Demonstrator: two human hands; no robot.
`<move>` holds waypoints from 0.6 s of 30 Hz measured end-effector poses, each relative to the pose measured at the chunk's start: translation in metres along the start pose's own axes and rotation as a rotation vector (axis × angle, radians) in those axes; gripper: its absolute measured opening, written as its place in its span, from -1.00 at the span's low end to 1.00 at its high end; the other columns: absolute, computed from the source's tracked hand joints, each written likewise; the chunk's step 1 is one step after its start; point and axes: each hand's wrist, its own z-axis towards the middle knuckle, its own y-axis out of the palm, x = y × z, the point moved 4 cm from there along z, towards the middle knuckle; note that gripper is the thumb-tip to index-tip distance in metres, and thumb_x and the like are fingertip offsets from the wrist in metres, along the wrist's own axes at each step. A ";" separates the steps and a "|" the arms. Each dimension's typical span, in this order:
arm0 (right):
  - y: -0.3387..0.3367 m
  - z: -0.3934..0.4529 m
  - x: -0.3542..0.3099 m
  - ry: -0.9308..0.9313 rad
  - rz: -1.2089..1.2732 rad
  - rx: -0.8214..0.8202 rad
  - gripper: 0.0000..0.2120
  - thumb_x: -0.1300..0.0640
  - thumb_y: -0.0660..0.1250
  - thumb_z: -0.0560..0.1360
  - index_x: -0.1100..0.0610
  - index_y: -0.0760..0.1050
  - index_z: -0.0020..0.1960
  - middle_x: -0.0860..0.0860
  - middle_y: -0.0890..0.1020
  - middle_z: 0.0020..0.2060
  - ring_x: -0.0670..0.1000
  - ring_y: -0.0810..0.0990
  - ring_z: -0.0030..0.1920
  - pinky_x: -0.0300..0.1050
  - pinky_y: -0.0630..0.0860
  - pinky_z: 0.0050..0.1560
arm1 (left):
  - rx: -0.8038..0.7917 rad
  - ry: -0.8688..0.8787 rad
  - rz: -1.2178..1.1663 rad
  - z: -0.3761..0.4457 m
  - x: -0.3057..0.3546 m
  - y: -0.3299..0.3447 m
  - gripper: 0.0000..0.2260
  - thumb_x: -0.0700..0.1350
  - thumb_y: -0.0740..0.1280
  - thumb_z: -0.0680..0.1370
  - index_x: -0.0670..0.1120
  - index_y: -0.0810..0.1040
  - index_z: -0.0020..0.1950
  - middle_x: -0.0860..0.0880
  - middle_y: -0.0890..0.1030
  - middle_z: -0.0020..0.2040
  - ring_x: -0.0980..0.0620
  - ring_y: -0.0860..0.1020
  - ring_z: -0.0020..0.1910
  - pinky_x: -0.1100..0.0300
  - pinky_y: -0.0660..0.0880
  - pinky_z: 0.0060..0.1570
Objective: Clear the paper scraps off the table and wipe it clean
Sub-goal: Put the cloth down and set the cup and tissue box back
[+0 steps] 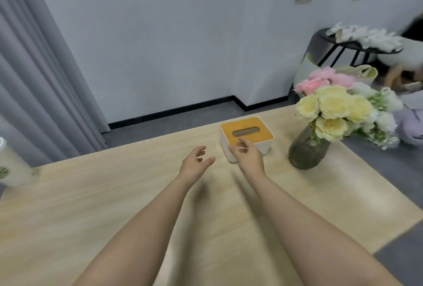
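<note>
**Both hands reach toward the tissue box at the table's far edge**

Two bare forearms stretch out over the table (114, 194). The left hand (194, 162) hovers above the wood just beside the tissue box (246, 137), palm turned inward, its grip wide and loose with fingers spread and holding nothing. The right hand (246, 153) is in front of the near side of the box, fingers bent with fingertips drawn toward the thumb in a narrow grip; whether anything lies between them cannot be told.

The table has a pale wood-grain top. A dark glass vase (307, 148) of yellow, pink and white flowers (336, 104) stands near the right edge, a little apart from the box. A white paper cup (11, 166) with a green logo sits at the far left corner. Beyond the table are grey floor, a white wall with a black skirting, a grey curtain (34, 68) on the left, and a black stool (357, 45) with white things piled on it at the right.

The box is white with an orange-brown lid and an oval slot; it sits near the far edge. No scraps can be made out on the tabletop.
</note>
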 end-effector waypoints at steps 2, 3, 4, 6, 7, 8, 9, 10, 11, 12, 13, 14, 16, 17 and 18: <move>-0.038 0.006 0.025 0.009 -0.026 0.054 -0.60 0.01 0.38 0.48 0.08 0.46 0.29 0.00 0.58 0.13 0.00 0.55 0.12 -0.19 0.42 0.09 | -0.029 0.007 0.003 -0.001 0.009 0.043 -0.55 -0.06 0.40 0.50 -0.04 0.40 0.36 -0.03 0.48 0.30 0.03 0.46 0.16 0.21 0.39 0.13; -0.056 0.009 0.038 0.009 -0.038 0.081 -0.62 0.03 0.38 0.48 0.10 0.47 0.26 0.00 0.60 0.10 0.00 0.56 0.08 -0.19 0.43 0.06 | -0.045 0.012 -0.002 -0.002 0.012 0.065 -0.55 -0.07 0.40 0.50 -0.04 0.40 0.36 -0.04 0.48 0.30 0.03 0.46 0.15 0.21 0.39 0.14; -0.075 0.011 0.050 0.007 -0.050 0.110 -0.64 0.04 0.38 0.48 0.12 0.49 0.23 0.01 0.61 0.05 0.00 0.57 0.06 -0.18 0.45 0.04 | -0.064 0.015 -0.008 -0.002 0.015 0.087 -0.54 -0.07 0.40 0.50 -0.04 0.39 0.37 -0.04 0.48 0.30 0.03 0.47 0.16 0.20 0.40 0.16; -0.112 0.017 0.075 0.012 -0.061 0.179 -0.67 0.05 0.38 0.48 0.15 0.51 0.19 0.02 0.62 -0.02 0.03 0.58 0.03 -0.12 0.48 0.05 | -0.103 0.016 -0.010 -0.003 0.021 0.132 -0.50 -0.06 0.41 0.49 -0.06 0.37 0.40 -0.04 0.47 0.31 -0.01 0.47 0.22 0.17 0.40 0.19; -0.131 0.020 0.086 0.018 -0.068 0.218 -0.68 0.05 0.39 0.47 0.15 0.52 0.18 0.03 0.62 -0.04 0.04 0.59 0.02 -0.10 0.48 0.06 | -0.117 0.019 -0.007 -0.002 0.025 0.154 -0.49 -0.06 0.41 0.49 -0.06 0.36 0.41 -0.04 0.46 0.32 -0.02 0.46 0.24 0.15 0.40 0.20; -0.148 0.024 0.097 0.021 -0.080 0.258 -0.68 0.04 0.39 0.47 0.16 0.53 0.16 0.04 0.64 -0.04 0.06 0.59 0.02 -0.09 0.48 0.05 | -0.129 0.021 -0.008 -0.001 0.028 0.175 -0.48 -0.06 0.42 0.48 -0.06 0.36 0.41 -0.05 0.46 0.32 -0.02 0.46 0.25 0.15 0.40 0.20; -0.164 0.029 0.108 0.025 -0.098 0.289 -0.69 0.03 0.39 0.47 0.15 0.53 0.15 0.06 0.64 -0.03 0.07 0.59 0.03 -0.09 0.48 0.03 | -0.138 0.023 -0.012 0.001 0.030 0.195 -0.47 -0.06 0.43 0.48 -0.06 0.35 0.41 -0.05 0.45 0.33 -0.02 0.45 0.25 0.16 0.40 0.19; -0.178 0.034 0.117 0.024 -0.109 0.312 -0.69 0.01 0.40 0.46 0.14 0.53 0.13 0.07 0.64 -0.02 0.07 0.59 0.03 -0.09 0.48 0.02 | -0.147 0.027 -0.015 0.003 0.034 0.214 -0.46 -0.06 0.43 0.47 -0.05 0.35 0.42 -0.04 0.45 0.34 -0.01 0.45 0.25 0.18 0.39 0.18; -0.190 0.040 0.126 0.022 -0.107 0.324 -0.69 -0.01 0.40 0.45 0.12 0.52 0.12 0.07 0.63 0.00 0.07 0.58 0.04 -0.09 0.49 0.02 | -0.156 0.031 -0.019 0.006 0.036 0.230 -0.44 -0.07 0.44 0.47 -0.04 0.34 0.42 -0.04 0.44 0.34 0.00 0.44 0.25 0.20 0.38 0.16; -0.201 0.046 0.134 0.013 -0.093 0.332 -0.67 -0.02 0.41 0.44 0.11 0.50 0.12 0.06 0.61 0.02 0.06 0.57 0.05 -0.08 0.50 0.02 | -0.160 0.037 -0.025 0.009 0.039 0.246 -0.43 -0.07 0.44 0.46 -0.04 0.33 0.42 -0.05 0.43 0.34 0.00 0.43 0.26 0.21 0.37 0.15; -0.209 0.053 0.140 0.006 -0.080 0.337 -0.64 -0.03 0.42 0.42 0.10 0.48 0.14 0.05 0.58 0.05 0.05 0.56 0.07 -0.07 0.50 0.02 | -0.157 0.047 -0.030 0.013 0.041 0.259 -0.42 -0.07 0.45 0.45 -0.04 0.31 0.42 -0.06 0.42 0.35 0.00 0.42 0.27 0.20 0.37 0.16; -0.216 0.060 0.146 0.001 -0.076 0.338 -0.59 -0.04 0.43 0.41 0.11 0.45 0.17 0.05 0.55 0.09 0.05 0.53 0.09 -0.05 0.49 0.04 | -0.151 0.055 -0.033 0.018 0.043 0.271 -0.39 -0.08 0.47 0.44 -0.05 0.30 0.42 -0.07 0.40 0.36 -0.02 0.41 0.29 0.17 0.38 0.19; -0.226 0.074 0.155 -0.001 -0.074 0.326 -0.48 -0.05 0.46 0.39 0.14 0.40 0.23 0.06 0.47 0.17 0.06 0.48 0.14 0.01 0.48 0.08 | -0.130 0.070 -0.043 0.028 0.047 0.291 -0.32 -0.10 0.50 0.41 -0.07 0.25 0.45 -0.10 0.36 0.39 -0.04 0.37 0.33 0.10 0.38 0.27; -0.229 0.080 0.160 -0.003 -0.067 0.313 -0.43 -0.05 0.47 0.38 0.15 0.37 0.27 0.06 0.44 0.20 0.07 0.46 0.17 0.03 0.47 0.11 | -0.116 0.080 -0.049 0.034 0.048 0.300 -0.27 -0.11 0.51 0.39 -0.09 0.22 0.46 -0.11 0.33 0.40 -0.05 0.35 0.35 0.07 0.36 0.30; -0.231 0.087 0.164 -0.002 -0.056 0.293 -0.37 -0.06 0.48 0.37 0.16 0.33 0.31 0.06 0.42 0.23 0.07 0.45 0.20 0.02 0.46 0.13 | -0.097 0.090 -0.053 0.039 0.049 0.306 -0.23 -0.11 0.53 0.37 -0.09 0.19 0.47 -0.12 0.31 0.41 -0.06 0.32 0.37 0.04 0.34 0.33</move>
